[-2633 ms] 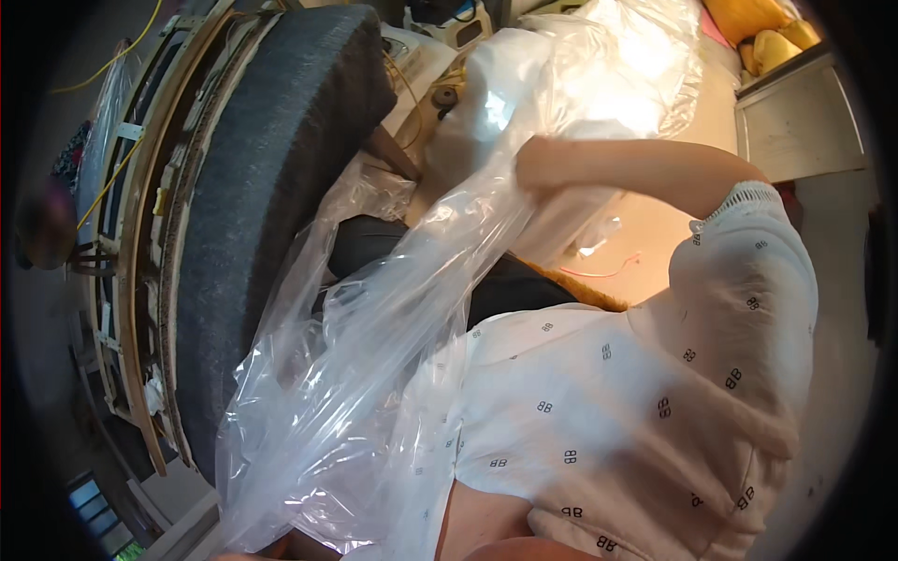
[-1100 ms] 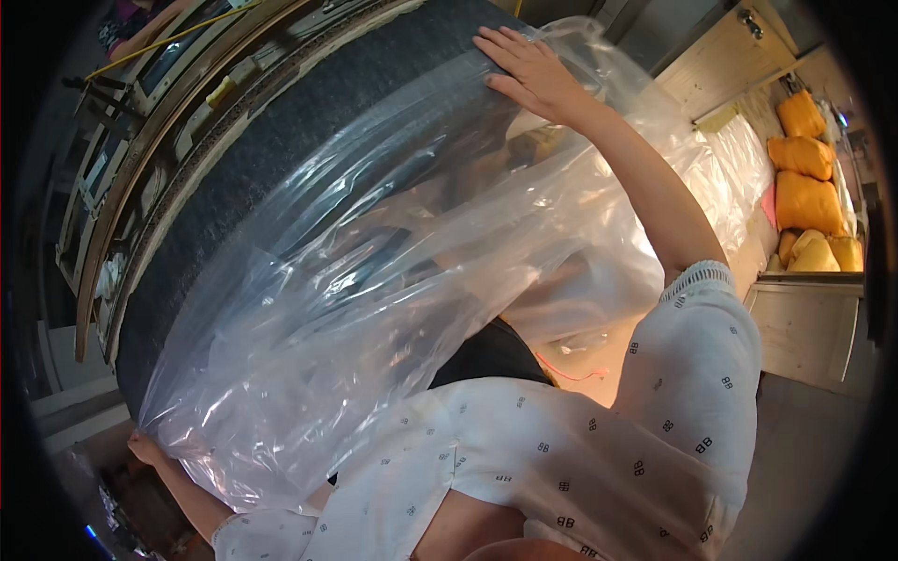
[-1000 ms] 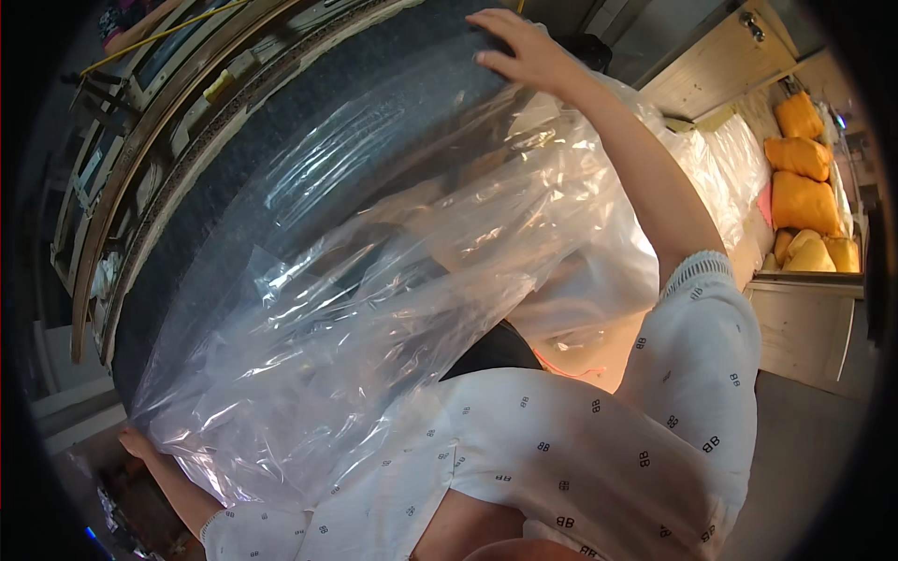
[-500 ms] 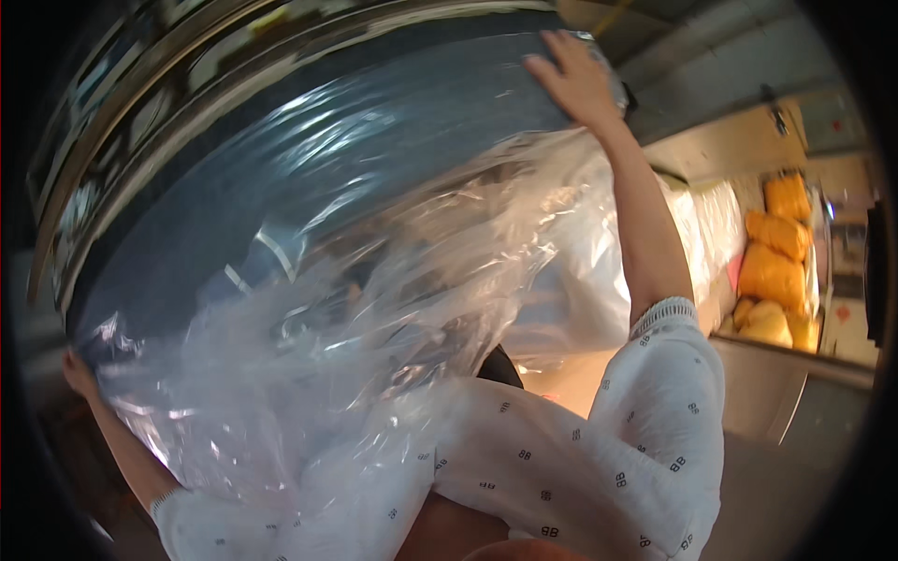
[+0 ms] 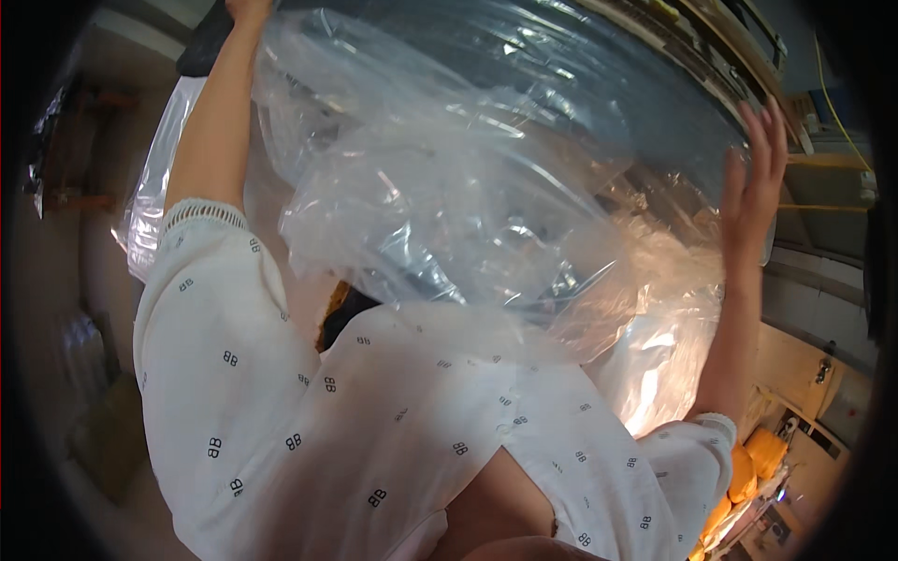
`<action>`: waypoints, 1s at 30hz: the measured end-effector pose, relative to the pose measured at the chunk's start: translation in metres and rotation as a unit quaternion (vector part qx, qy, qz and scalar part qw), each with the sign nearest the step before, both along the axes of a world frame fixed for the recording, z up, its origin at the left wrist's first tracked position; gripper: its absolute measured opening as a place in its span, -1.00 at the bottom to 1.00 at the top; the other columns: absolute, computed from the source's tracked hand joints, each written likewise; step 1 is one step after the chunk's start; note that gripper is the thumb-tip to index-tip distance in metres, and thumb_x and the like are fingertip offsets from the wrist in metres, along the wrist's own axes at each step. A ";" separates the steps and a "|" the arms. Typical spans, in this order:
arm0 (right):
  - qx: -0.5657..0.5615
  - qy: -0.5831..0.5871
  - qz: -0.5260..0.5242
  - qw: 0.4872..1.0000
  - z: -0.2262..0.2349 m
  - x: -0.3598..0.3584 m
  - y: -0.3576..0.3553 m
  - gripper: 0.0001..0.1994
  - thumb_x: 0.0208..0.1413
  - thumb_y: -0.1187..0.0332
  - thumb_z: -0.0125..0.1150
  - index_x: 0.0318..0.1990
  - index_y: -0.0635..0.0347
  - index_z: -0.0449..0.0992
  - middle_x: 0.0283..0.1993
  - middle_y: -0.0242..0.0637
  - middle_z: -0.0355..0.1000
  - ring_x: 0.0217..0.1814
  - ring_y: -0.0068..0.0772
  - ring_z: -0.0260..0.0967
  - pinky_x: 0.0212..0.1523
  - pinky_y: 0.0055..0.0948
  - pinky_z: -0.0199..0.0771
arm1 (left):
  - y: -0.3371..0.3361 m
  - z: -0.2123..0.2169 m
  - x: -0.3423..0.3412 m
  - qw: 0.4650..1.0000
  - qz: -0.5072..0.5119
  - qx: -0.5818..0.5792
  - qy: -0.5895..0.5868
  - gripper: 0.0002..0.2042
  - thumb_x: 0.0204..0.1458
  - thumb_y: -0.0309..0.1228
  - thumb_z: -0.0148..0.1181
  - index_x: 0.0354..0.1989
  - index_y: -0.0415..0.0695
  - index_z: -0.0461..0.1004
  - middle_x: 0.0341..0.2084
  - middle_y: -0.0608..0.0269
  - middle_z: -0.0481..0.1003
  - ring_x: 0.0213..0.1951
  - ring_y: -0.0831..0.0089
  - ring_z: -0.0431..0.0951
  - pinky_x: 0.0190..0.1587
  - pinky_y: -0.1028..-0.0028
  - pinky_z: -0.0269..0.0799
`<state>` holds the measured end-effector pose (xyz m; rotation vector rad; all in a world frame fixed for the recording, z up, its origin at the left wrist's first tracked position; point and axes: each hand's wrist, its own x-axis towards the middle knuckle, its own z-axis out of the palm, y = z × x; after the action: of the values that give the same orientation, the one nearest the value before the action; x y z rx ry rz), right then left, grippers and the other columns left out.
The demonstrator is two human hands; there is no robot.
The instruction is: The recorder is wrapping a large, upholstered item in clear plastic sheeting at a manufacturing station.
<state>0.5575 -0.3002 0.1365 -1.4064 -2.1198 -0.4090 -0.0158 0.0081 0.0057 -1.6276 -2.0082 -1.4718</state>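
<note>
A large, long dark blue-grey piece (image 5: 599, 103) in glossy clear plastic spans the top of the view. Loose clear plastic sheeting (image 5: 421, 206) hangs in crumpled folds from it toward my body. At the right end of the piece, my right hand (image 5: 754, 178) lies along its edge with the fingers stretched out. My left hand (image 5: 248, 9) is at the opposite end, near the upper rim of the picture, and its fingers are mostly cut off. Whether it grips the plastic or the piece cannot be seen.
Long rails (image 5: 720, 47) of a frame or rack run behind the piece at the upper right. Orange bundles (image 5: 748, 472) lie at the lower right. A plastic-wrapped item (image 5: 159, 187) stands at the left, near a dark rounded object (image 5: 199, 47).
My view has swung so that the wrapped piece now slopes down to the right. Both arms are raised higher in the picture, and the loose plastic is bunched closer to my chest.
</note>
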 end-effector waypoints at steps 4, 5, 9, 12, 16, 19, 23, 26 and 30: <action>-0.447 0.188 0.159 0.860 -0.059 -0.076 -0.112 -0.48 -0.04 0.31 0.06 0.15 0.11 0.19 0.24 -0.21 0.02 0.28 -0.36 -0.03 0.17 -0.28 0.05 | 0.036 -0.006 0.040 0.999 -0.008 0.052 -0.001 -0.78 -0.07 -0.23 0.04 -0.37 -0.12 0.42 -0.42 0.06 0.47 -0.30 0.14 0.45 -0.23 0.30 0.32; -0.425 0.052 0.127 0.895 -0.069 -0.079 -0.117 -0.53 -0.06 0.36 0.05 0.08 0.19 0.23 0.15 -0.19 0.10 0.18 -0.33 0.06 0.09 -0.32 0.13 | 0.036 -0.009 0.039 0.998 -0.018 0.060 0.005 -0.79 -0.06 -0.24 0.03 -0.38 -0.12 0.41 -0.41 0.05 0.46 -0.29 0.13 0.44 -0.23 0.30 0.32; -0.336 -0.289 -0.132 0.887 -0.113 0.007 -0.107 -0.66 -0.30 0.32 0.23 -0.25 0.13 0.45 0.07 -0.36 0.25 0.20 -0.34 0.06 0.18 -0.21 0.01 | 0.014 0.000 0.048 0.998 -0.046 0.047 -0.011 -0.80 -0.05 -0.25 0.01 -0.39 -0.11 0.39 -0.40 0.03 0.45 -0.28 0.10 0.43 -0.22 0.28 0.32; -0.186 -0.425 -0.142 0.874 -0.117 0.112 -0.144 -0.84 -0.23 0.41 0.17 -0.40 0.19 0.46 -0.18 -0.25 0.36 -0.08 -0.24 0.28 -0.05 -0.23 0.22 | 0.030 -0.010 0.045 0.995 -0.032 0.097 0.022 -0.80 -0.04 -0.24 0.00 -0.38 -0.11 0.39 -0.41 0.02 0.45 -0.27 0.08 0.43 -0.21 0.26 0.31; -0.422 -0.094 -0.231 0.871 -0.067 0.024 -0.125 -0.89 -0.19 0.43 0.16 -0.44 0.20 0.44 -0.44 -0.18 0.36 -0.43 -0.18 0.36 -0.40 -0.30 0.33 | 0.030 -0.008 0.030 0.996 -0.043 0.074 0.033 -0.78 -0.03 -0.23 -0.01 -0.36 -0.12 0.40 -0.39 0.01 0.46 -0.25 0.08 0.43 -0.18 0.27 0.31; -0.392 0.171 -0.035 0.903 -0.039 -0.070 -0.113 -0.95 -0.13 0.53 0.10 -0.50 0.29 0.36 -0.58 -0.21 0.22 -0.56 -0.39 0.26 -0.53 -0.53 0.25 | 0.021 -0.002 0.001 0.998 -0.030 0.041 0.031 -0.74 -0.04 -0.18 -0.03 -0.32 -0.09 0.43 -0.36 0.04 0.47 -0.23 0.11 0.44 -0.16 0.29 0.30; -0.647 0.305 0.100 0.692 -0.073 -0.125 -0.119 -0.57 -0.07 0.31 0.17 -0.03 0.27 0.28 -0.22 -0.17 0.34 -0.12 -0.41 0.27 -0.11 -0.47 0.26 | 0.016 0.007 0.048 0.994 -0.075 0.031 -0.070 -0.69 -0.04 -0.14 -0.01 -0.28 -0.11 0.44 -0.28 0.02 0.45 -0.17 0.12 0.42 -0.12 0.30 0.29; -0.433 0.072 -0.061 0.896 -0.168 -0.107 -0.117 -0.39 -0.15 0.18 0.21 -0.03 0.46 0.17 -0.08 0.15 0.22 0.04 0.17 0.13 0.00 -0.19 0.19 | 0.049 -0.006 0.000 0.996 -0.053 0.052 0.050 -0.67 -0.15 -0.13 0.09 -0.30 -0.10 0.51 -0.38 0.07 0.51 -0.26 0.16 0.49 -0.19 0.33 0.36; -0.371 0.308 -0.280 0.830 -0.196 -0.022 -0.082 -0.51 0.05 0.02 -0.04 -0.02 0.25 0.35 -0.05 -0.03 0.35 0.03 -0.11 0.27 0.02 -0.35 0.21 | 0.036 0.000 0.025 0.997 -0.077 0.028 0.016 -0.70 -0.13 -0.19 0.05 -0.37 -0.14 0.55 -0.35 -0.01 0.51 -0.23 0.10 0.48 -0.16 0.31 0.35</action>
<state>0.5355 -0.3820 -0.0596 -2.2120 -1.3149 0.6855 0.0097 0.0444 0.0061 -1.8057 -1.8441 -1.5284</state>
